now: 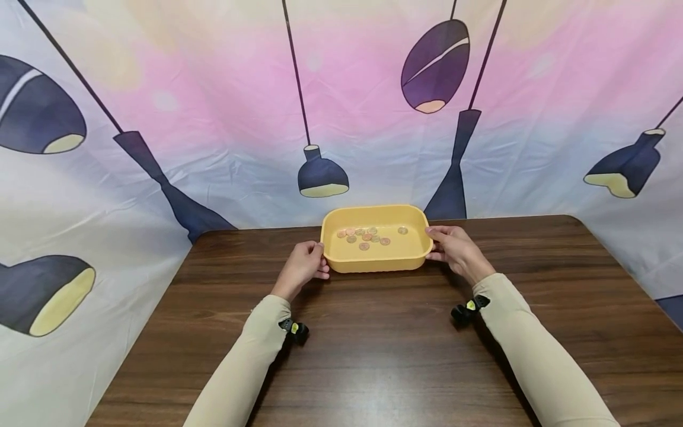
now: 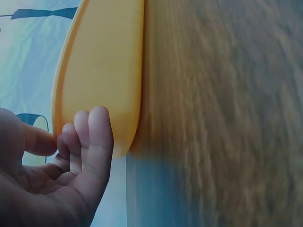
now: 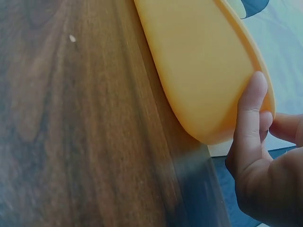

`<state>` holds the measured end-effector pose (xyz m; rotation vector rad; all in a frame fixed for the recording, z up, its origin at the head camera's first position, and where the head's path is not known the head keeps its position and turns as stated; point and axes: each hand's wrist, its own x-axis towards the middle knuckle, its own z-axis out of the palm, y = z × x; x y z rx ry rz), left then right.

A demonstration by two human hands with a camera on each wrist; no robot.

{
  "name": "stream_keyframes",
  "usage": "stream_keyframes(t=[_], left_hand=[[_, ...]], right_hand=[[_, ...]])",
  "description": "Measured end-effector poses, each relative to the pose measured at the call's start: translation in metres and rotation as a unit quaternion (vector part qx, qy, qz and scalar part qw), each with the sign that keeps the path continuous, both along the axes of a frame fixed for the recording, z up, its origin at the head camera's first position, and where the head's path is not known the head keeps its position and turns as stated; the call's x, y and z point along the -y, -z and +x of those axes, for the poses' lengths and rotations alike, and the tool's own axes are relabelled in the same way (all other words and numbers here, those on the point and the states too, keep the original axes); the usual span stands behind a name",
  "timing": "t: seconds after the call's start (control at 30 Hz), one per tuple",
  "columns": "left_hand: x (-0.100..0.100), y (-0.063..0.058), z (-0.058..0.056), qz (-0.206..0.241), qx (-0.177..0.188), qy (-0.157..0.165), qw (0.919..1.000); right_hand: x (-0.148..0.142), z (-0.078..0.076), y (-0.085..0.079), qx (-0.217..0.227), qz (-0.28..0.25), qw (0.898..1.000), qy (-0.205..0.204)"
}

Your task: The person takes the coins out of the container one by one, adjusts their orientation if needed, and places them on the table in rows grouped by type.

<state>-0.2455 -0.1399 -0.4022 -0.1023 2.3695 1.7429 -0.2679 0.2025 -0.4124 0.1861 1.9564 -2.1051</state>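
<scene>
A yellow rectangular tray with rounded corners is at the far side of the table in the head view. Several copper and dull-coloured coins lie on its floor, most of them toward the left, one apart at the right. My left hand pinches the tray's left end, thumb at the rim and fingers against the outer wall. At the opposite end, my right hand grips the rim the same way, with fingers along the outside wall in the right wrist view.
The dark wood-grain table stretches from the tray toward me. Right behind its back edge hangs a pastel cloth printed with dark lamps. Each wrist wears a small black camera strap.
</scene>
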Motion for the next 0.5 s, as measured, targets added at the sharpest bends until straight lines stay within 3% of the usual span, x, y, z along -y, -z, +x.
stream_keyframes(t=[0.1, 0.2, 0.37, 0.5], left_hand=[[0.002, 0.0, 0.0, -0.036, -0.013, 0.003, 0.9992], [0.004, -0.003, 0.0, -0.107, -0.051, 0.004, 0.993], [0.005, -0.012, -0.008, -0.213, -0.153, -0.007, 0.965], [0.002, -0.026, -0.018, -0.222, -0.218, 0.012, 0.9502]], right_hand=[[0.001, -0.001, 0.001, 0.003, 0.002, 1.0, -0.003], [0.001, 0.0, 0.001, -0.002, 0.005, 1.0, -0.006], [0.0, -0.001, -0.002, -0.005, 0.008, 1.0, -0.012], [0.001, -0.002, -0.004, 0.005, 0.025, 0.999, -0.019]])
